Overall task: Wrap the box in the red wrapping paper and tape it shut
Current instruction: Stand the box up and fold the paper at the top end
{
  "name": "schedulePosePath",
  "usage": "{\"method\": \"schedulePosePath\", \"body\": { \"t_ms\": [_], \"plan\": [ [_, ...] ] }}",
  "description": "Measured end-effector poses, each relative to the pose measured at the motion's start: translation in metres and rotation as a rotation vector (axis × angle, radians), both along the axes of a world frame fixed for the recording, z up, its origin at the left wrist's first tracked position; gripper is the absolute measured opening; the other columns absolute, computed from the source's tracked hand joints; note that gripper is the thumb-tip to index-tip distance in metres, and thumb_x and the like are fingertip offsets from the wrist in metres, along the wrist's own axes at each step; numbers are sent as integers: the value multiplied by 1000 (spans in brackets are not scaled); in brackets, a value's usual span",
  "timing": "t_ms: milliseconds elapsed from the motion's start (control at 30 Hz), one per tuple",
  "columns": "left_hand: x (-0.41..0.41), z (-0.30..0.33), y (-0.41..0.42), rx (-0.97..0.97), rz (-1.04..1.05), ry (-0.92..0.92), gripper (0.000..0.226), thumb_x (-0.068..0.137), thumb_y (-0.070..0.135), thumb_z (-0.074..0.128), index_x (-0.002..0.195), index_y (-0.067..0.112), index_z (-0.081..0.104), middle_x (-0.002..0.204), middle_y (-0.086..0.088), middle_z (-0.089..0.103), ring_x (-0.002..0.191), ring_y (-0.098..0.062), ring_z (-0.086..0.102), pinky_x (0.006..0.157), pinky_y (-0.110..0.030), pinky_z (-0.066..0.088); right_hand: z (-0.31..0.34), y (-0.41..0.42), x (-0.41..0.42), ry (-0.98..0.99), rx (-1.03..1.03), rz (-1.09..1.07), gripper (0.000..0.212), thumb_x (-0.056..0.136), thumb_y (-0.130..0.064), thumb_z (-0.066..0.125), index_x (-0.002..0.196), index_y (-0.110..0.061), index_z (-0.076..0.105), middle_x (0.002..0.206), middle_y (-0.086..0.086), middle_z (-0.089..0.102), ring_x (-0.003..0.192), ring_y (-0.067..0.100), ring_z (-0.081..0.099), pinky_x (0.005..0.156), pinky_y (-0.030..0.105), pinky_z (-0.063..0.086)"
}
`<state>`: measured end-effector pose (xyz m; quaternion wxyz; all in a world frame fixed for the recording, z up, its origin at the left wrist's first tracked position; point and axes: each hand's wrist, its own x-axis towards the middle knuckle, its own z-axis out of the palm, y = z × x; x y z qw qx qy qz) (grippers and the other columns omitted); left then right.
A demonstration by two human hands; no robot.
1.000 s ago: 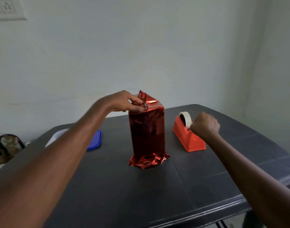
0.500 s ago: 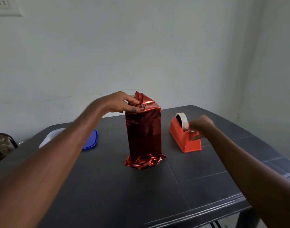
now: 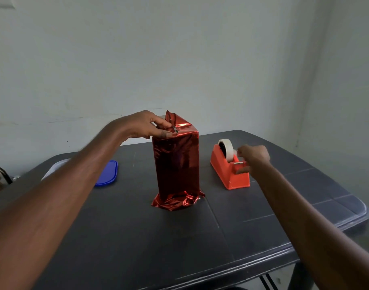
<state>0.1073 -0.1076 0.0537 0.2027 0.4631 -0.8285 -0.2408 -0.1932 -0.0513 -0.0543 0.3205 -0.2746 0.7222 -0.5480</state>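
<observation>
A tall upright box wrapped in shiny red foil wrapping paper (image 3: 177, 164) stood near the middle of the dark grey plastic counter (image 3: 137, 237), its loose paper crumpled outward around the base and gathered in folds at the top. The left hand (image 3: 145, 125) reached in from the left and pinched the folded paper at the box's top near corner between thumb and fingertips. To the right of the box, apart from it, sat an orange-red plastic tape dispenser (image 3: 229, 170) carrying a roll of cream-white tape (image 3: 226, 147). The right hand (image 3: 253, 158) lay at the dispenser's cutter end, fingers curled, the thumb against the dispenser's side; whether it gripped a strip of tape could not be told. A blue flat plastic lid (image 3: 109, 173) lay on the counter to the left, partly hidden behind the left forearm. No brand, label or legible writing showed on any item
</observation>
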Motion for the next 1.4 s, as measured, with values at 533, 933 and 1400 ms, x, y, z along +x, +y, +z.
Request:
{"method": "schedulePosePath", "body": {
  "t_ms": [533, 933, 1400],
  "plan": [
    [0, 1, -1, 13, -4, -25, 49, 84, 30, 77, 131, 25, 65, 124, 6, 57, 111, -16, 58, 90, -31, 51, -71, 20, 3, -382, -180, -190, 21, 77, -18, 89, 85, -5, 74, 67, 6, 66, 55, 14, 55, 54, 26, 50],
    [0, 0, 0, 11, -1, -1, 49, 82, 32, 78, 129, 26, 67, 113, 11, 59, 103, -11, 58, 87, -28, 50, -72, 20, 20, -597, -298, -280, 15, 81, -3, 81, 90, -2, 70, 70, 8, 64, 50, 12, 52, 56, 26, 50],
    [-2, -1, 6, -25, -17, -28, 48, 86, 30, 77, 131, 22, 65, 103, 24, 55, 93, 1, 56, 96, -35, 51, 32, 30, 60, 64, -535, 235, 25, 87, -23, 79, 72, -3, 71, 53, -3, 59, 46, 7, 46, 42, 17, 37]
  ]
}}
